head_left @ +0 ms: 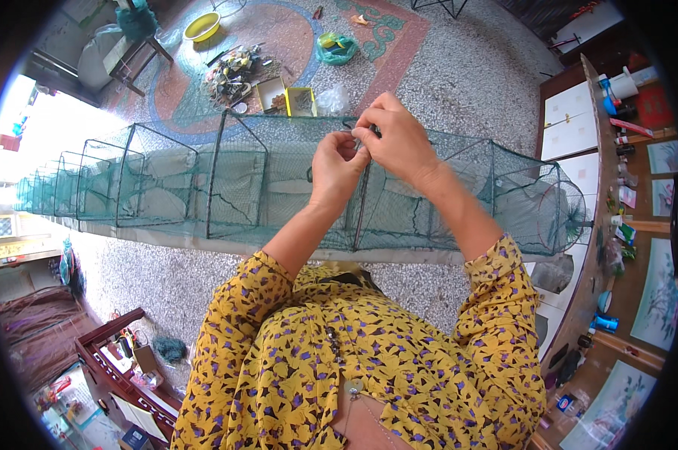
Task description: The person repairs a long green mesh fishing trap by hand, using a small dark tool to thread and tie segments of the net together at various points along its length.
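Speckled terrazzo floor [459, 71] spreads around the long green net [286, 199], which lies stretched across the view on a pale support. Above the net's far edge, the left hand [333, 169] and right hand [390, 135] meet in a fingertip pinch, near the top of a dark bar [361, 206]. Exactly what they grip is hidden; something small and dark shows under the right fingers. For this close fingerwork, I would steady the spot with the left pinch, let the right do the fine moves, and keep the mesh slack so it does not snag.

Just beyond the net stands a yellow box [301, 103], with a mixed heap [237, 75] beside it; farther off are a green bag [335, 51] and a yellow basin [202, 27]. Pictures [654, 292] hang right of the net. No lettering on these reads clearly.
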The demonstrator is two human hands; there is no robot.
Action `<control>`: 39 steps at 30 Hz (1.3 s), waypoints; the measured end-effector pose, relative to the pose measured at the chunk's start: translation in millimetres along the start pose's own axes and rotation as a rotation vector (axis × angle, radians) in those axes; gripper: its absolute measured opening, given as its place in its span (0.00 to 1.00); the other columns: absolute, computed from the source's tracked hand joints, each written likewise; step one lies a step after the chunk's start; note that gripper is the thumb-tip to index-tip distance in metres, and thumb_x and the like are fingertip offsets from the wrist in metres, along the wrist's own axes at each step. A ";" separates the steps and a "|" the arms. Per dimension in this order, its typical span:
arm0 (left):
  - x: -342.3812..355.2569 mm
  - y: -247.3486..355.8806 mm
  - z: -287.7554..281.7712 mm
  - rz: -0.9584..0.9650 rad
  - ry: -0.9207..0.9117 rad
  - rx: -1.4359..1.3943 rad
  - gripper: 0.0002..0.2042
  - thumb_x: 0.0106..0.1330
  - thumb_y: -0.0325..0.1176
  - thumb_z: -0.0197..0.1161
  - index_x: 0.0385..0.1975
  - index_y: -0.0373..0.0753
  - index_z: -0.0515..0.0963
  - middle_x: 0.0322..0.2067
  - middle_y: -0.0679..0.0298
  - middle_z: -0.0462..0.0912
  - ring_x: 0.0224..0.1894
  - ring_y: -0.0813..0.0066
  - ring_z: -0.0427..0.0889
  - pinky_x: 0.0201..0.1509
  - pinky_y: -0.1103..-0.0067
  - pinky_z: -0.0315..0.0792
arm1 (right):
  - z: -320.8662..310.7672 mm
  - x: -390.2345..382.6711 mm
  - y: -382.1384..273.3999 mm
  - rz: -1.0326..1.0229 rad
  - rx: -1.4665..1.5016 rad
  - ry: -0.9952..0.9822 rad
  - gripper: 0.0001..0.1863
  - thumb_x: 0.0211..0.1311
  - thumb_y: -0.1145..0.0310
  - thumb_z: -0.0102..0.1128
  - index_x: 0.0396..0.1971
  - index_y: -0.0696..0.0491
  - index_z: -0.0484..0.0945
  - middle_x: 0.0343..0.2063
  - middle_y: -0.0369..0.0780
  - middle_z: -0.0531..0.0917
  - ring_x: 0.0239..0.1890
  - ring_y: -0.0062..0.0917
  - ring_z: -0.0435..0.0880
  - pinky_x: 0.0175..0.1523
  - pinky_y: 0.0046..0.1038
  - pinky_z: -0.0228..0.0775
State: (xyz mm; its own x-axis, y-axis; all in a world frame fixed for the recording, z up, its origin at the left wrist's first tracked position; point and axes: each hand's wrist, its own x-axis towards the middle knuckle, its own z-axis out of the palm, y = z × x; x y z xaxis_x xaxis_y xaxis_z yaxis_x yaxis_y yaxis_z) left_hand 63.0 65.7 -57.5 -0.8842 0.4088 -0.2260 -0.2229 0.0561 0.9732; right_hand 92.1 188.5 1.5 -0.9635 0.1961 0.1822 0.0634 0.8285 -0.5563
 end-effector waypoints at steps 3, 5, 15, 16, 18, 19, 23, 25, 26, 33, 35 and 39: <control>0.2 -5.3 0.5 0.023 0.012 -0.017 0.17 0.55 0.31 0.68 0.41 0.30 0.72 0.33 0.62 0.79 0.33 0.79 0.77 0.39 0.81 0.73 | -7.1 14.4 -17.5 -0.079 -0.419 -0.152 0.07 0.53 0.64 0.62 0.25 0.52 0.79 0.33 0.37 0.75 0.39 0.32 0.77 0.40 0.32 0.71; 0.7 -6.4 3.3 0.027 0.019 -0.031 0.17 0.55 0.30 0.67 0.41 0.30 0.72 0.33 0.62 0.79 0.33 0.79 0.77 0.39 0.81 0.73 | -0.4 22.9 -18.2 -0.169 -0.558 -0.175 0.08 0.54 0.63 0.61 0.25 0.52 0.79 0.33 0.37 0.75 0.40 0.32 0.77 0.42 0.33 0.70; -5.5 4.1 8.4 0.217 0.015 0.066 0.24 0.52 0.25 0.68 0.47 0.35 0.64 0.42 0.59 0.69 0.35 0.76 0.71 0.39 0.79 0.71 | -33.1 91.1 -31.9 -0.142 0.351 0.371 0.10 0.67 0.61 0.50 0.33 0.52 0.71 0.22 0.36 0.82 0.25 0.28 0.83 0.28 0.29 0.74; -6.4 5.4 7.8 0.242 0.024 0.082 0.24 0.52 0.24 0.68 0.48 0.35 0.64 0.44 0.58 0.68 0.35 0.76 0.71 0.38 0.79 0.71 | -50.9 95.4 -32.9 -0.218 0.458 0.456 0.08 0.66 0.64 0.52 0.33 0.53 0.71 0.22 0.36 0.81 0.23 0.29 0.82 0.27 0.28 0.73; -4.0 4.4 7.1 0.341 0.038 0.123 0.26 0.53 0.22 0.66 0.52 0.35 0.63 0.45 0.60 0.67 0.32 0.80 0.70 0.38 0.82 0.71 | -84.1 88.7 -47.7 -0.105 0.725 0.475 0.08 0.69 0.67 0.48 0.30 0.53 0.65 0.17 0.32 0.70 0.17 0.13 0.69 0.24 0.18 0.70; -3.1 4.5 6.7 0.390 0.040 0.147 0.27 0.53 0.21 0.66 0.54 0.35 0.62 0.46 0.61 0.67 0.31 0.82 0.70 0.38 0.84 0.72 | -90.4 79.5 -48.3 -0.141 0.784 0.403 0.08 0.70 0.68 0.47 0.30 0.54 0.65 0.17 0.32 0.70 0.17 0.13 0.68 0.24 0.18 0.69; -4.4 25.3 3.3 0.547 -0.114 0.176 0.32 0.51 0.13 0.57 0.59 0.42 0.64 0.45 0.64 0.69 0.27 0.84 0.65 0.33 0.87 0.67 | -99.4 40.5 -69.8 -0.247 0.670 0.250 0.07 0.70 0.69 0.45 0.31 0.53 0.66 0.17 0.33 0.71 0.17 0.14 0.70 0.26 0.16 0.69; -0.7 25.9 0.1 0.596 -0.191 0.234 0.29 0.52 0.12 0.55 0.56 0.41 0.68 0.41 0.66 0.71 0.26 0.84 0.63 0.33 0.88 0.66 | -109.3 24.6 -64.9 -0.320 0.450 0.224 0.06 0.69 0.68 0.48 0.33 0.53 0.69 0.21 0.33 0.76 0.24 0.14 0.75 0.31 0.17 0.70; -0.1 26.0 -0.5 0.621 -0.231 0.263 0.28 0.52 0.12 0.54 0.55 0.41 0.69 0.39 0.67 0.73 0.25 0.84 0.62 0.33 0.89 0.66 | -113.1 16.6 -64.0 -0.352 0.340 0.210 0.05 0.69 0.68 0.50 0.35 0.53 0.71 0.24 0.33 0.78 0.27 0.15 0.78 0.33 0.17 0.70; -5.2 36.8 -7.6 0.554 -0.142 0.216 0.05 0.59 0.20 0.57 0.33 0.35 0.74 0.29 0.63 0.73 0.28 0.73 0.73 0.34 0.80 0.69 | -172.5 -46.3 -38.2 0.503 -0.119 -0.380 0.08 0.61 0.68 0.58 0.28 0.57 0.76 0.23 0.38 0.80 0.23 0.20 0.78 0.28 0.24 0.68; -4.3 44.1 -4.8 0.560 -0.192 0.256 0.02 0.59 0.21 0.57 0.31 0.35 0.74 0.28 0.61 0.73 0.27 0.71 0.74 0.33 0.79 0.69 | -174.2 -58.2 -19.3 0.632 0.021 -0.210 0.09 0.61 0.66 0.57 0.30 0.58 0.76 0.25 0.39 0.80 0.26 0.21 0.79 0.31 0.24 0.69; -4.7 37.8 4.4 0.567 -0.228 0.301 0.03 0.58 0.21 0.57 0.30 0.35 0.73 0.28 0.59 0.73 0.28 0.66 0.75 0.34 0.76 0.70 | -148.7 -74.5 35.2 0.485 -0.105 0.416 0.09 0.63 0.65 0.56 0.31 0.56 0.78 0.30 0.40 0.81 0.30 0.20 0.78 0.35 0.24 0.70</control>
State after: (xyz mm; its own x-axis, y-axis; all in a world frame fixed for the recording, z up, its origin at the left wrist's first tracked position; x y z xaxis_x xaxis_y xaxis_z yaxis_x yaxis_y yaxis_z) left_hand 60.5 69.9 -19.5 -0.7144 0.6299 0.3046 0.4027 0.0142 0.9152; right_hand 204.8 281.0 88.9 -0.6391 0.7305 0.2406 0.5119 0.6374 -0.5759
